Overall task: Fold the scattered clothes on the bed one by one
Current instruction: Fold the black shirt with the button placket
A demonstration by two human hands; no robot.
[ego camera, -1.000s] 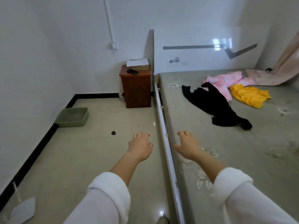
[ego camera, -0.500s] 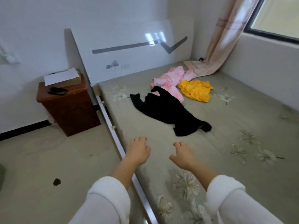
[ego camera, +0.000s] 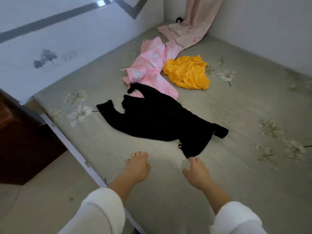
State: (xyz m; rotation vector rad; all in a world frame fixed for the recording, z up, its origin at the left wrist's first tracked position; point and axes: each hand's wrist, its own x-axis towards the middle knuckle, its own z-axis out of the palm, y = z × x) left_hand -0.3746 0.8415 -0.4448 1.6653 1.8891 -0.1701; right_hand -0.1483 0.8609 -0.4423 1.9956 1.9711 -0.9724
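Note:
A black garment (ego camera: 160, 119) lies spread and crumpled across the middle of the bed (ego camera: 244, 166). Behind it lie a pink flowered garment (ego camera: 150, 68) and, to its right, a yellow garment (ego camera: 188, 72). My left hand (ego camera: 137, 167) hovers over the grey-green sheet near the bed's left edge, fingers relaxed and holding nothing. My right hand (ego camera: 196, 172) reaches forward with its fingertips just at the nearest corner of the black garment; its fingers are loosely bent and grip nothing.
A white headboard (ego camera: 67, 41) stands at the back left. A brown bedside cabinet (ego camera: 22, 141) sits on the floor left of the bed. A pink curtain (ego camera: 194, 22) hangs into the far corner and trails onto the sheet. White walls bound the right side.
The view has swung right and closer over the bed. Both hands have moved forward across the sheet, and my right hand has arrived at the black garment's near corner.

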